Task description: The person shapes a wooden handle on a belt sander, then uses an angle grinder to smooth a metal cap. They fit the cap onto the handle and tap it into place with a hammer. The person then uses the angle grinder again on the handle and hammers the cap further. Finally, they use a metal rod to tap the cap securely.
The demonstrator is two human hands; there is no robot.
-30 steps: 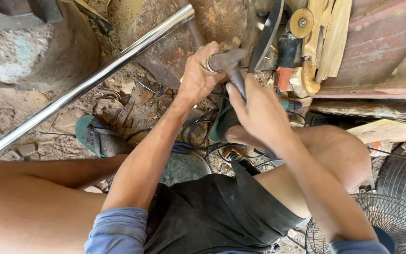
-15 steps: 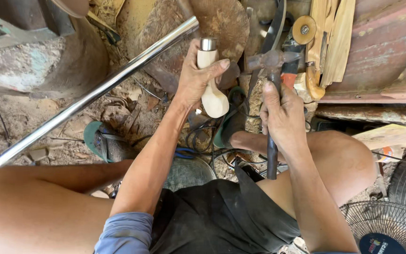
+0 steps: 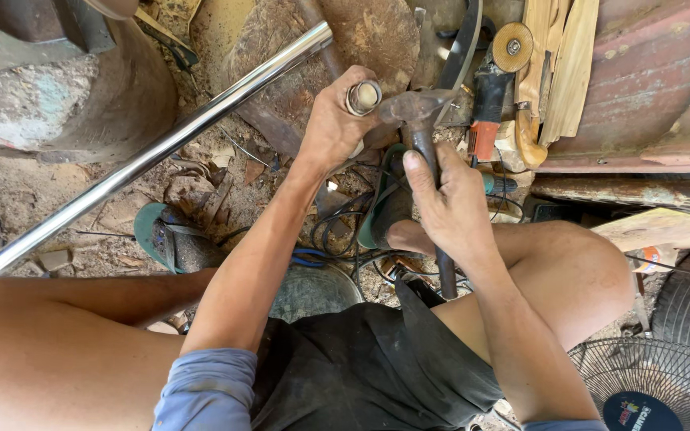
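Left hand (image 3: 333, 128) fingers wrapped tight round wooden peg (image 3: 362, 96), metal-ringed end poking above. Right hand (image 3: 450, 209) fingers clenched round hammer (image 3: 418, 120), head touching peg.

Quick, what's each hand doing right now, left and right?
Left hand: closed around a pale wooden handle with a metal collar.
Right hand: closed on a hammer, its head beside that collar.

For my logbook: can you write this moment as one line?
left hand: grips wooden piece | right hand: holds hammer | hammer head beside piece's top
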